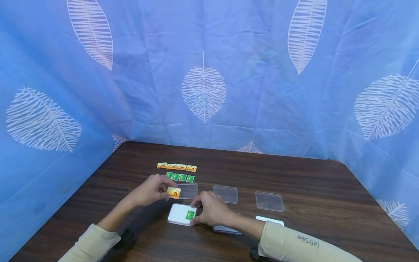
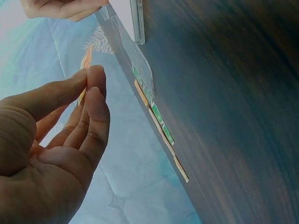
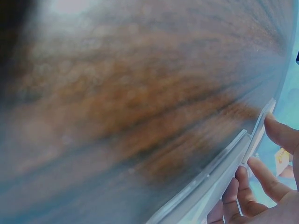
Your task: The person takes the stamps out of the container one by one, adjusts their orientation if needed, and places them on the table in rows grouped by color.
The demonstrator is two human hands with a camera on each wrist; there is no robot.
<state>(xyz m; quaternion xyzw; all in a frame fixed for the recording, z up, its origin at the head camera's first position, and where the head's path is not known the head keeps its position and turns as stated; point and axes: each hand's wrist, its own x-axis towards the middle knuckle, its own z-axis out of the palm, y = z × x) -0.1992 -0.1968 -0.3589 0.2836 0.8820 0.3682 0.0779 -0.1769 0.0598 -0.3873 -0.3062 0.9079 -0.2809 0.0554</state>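
My left hand (image 1: pixel 152 190) pinches a small yellow-orange stamp (image 1: pixel 174 192) between thumb and fingertips, raised above the table. In the left wrist view, the stamp (image 2: pixel 84 86) shows nearly edge-on behind the fingertips. A shallow clear case with a white insert (image 1: pixel 178 214) lies just in front, and one green stamp (image 1: pixel 190 215) sits at its right side. My right hand (image 1: pixel 211 209) grips that case at its right end, thumb at the near corner and index finger at the far one. The right wrist view shows the thumb and fingers along the case's edge (image 3: pixel 260 130).
Behind the case lie three clear lids (image 1: pixel 188 191) in a row. Further back are a row of green stamps (image 1: pixel 182 177) and a row of yellow-orange stamps (image 1: pixel 176 166). Two more white-filled cases (image 1: pixel 226 230) lie to the right, partly hidden by the right arm. Blue curtains surround the dark table (image 1: pixel 311 182).
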